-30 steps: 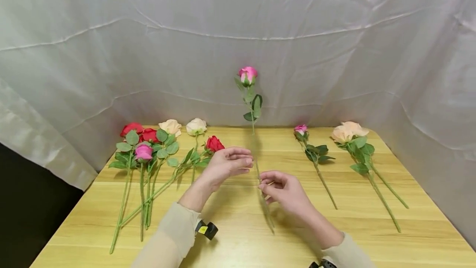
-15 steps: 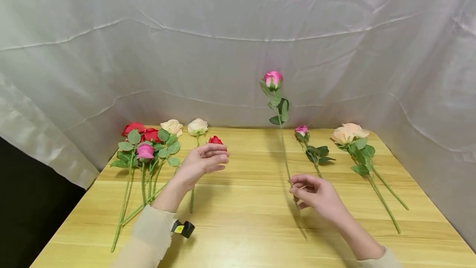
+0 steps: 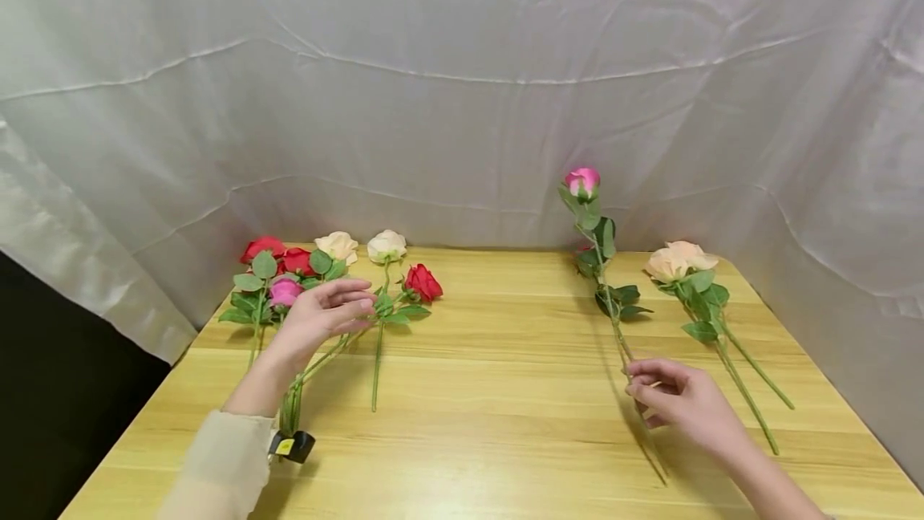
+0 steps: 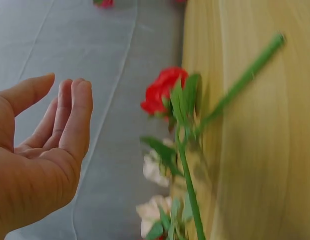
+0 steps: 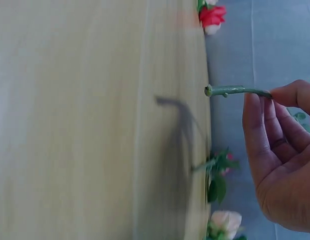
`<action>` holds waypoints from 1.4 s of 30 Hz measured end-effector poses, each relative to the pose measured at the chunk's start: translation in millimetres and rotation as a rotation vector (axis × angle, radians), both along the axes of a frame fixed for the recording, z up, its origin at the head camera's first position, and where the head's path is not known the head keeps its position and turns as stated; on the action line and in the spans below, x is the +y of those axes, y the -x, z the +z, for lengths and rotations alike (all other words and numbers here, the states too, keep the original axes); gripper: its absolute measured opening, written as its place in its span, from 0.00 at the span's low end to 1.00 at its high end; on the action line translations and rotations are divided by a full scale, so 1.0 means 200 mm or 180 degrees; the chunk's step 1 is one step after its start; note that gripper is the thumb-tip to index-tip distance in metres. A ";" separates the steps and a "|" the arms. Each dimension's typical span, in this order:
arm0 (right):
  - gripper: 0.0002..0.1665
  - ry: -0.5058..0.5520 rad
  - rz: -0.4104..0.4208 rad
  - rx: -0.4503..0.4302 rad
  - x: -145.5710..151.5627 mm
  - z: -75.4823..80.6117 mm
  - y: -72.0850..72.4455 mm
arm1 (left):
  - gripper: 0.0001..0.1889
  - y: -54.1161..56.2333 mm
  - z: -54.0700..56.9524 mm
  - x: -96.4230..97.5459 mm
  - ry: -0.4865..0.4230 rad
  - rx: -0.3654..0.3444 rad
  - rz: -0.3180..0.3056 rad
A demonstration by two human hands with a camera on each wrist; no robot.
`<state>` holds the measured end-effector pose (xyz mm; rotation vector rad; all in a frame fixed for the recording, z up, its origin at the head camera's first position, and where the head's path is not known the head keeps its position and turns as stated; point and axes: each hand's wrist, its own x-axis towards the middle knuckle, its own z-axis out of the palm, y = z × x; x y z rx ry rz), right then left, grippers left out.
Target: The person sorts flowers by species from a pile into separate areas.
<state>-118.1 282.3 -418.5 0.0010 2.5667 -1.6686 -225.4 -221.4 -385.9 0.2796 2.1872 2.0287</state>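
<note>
Stem (image 5: pixel 227 90) pinched in its lower part by the right hand (image 3: pixel 686 406), a pink rose (image 3: pixel 581 181) is held clear of the surface (image 3: pixel 491 359), its long axis slanting forward, upward and a little left from that hand to the bloom, while the blunt end (image 5: pixel 208 91) pokes out below the grip toward the person's side. In the head view it crosses a second pink rose (image 3: pixel 626 294) lying on the wood; whether the two touch cannot be told. Peach roses (image 3: pixel 678 261) lie just to the right. The left hand (image 3: pixel 322 318) is well apart from the held flower, raised with relaxed fingers (image 4: pixel 80 112) around nothing, near a red rose (image 3: pixel 423 283) and a cream rose (image 3: pixel 387 245), with a cluster of mixed roses (image 3: pixel 297 261) behind it. Grey cloth (image 3: pixel 462 103) hangs behind the surface and along both sides
</note>
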 end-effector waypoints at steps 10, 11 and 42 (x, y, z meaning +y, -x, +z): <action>0.25 -0.0305 0.0047 -0.0199 0.24 -0.02 -0.03 | 0.30 0.00 -0.05 -0.18 0.0535 0.0153 0.0102; 0.25 -0.0315 0.0060 -0.0241 0.26 -0.02 -0.04 | 0.30 0.00 -0.05 -0.19 0.0581 0.0164 0.0103; 0.33 -0.0135 0.0472 -0.0946 0.47 -0.09 0.02 | 0.28 0.07 -0.25 -0.43 0.0886 -0.0389 -0.0520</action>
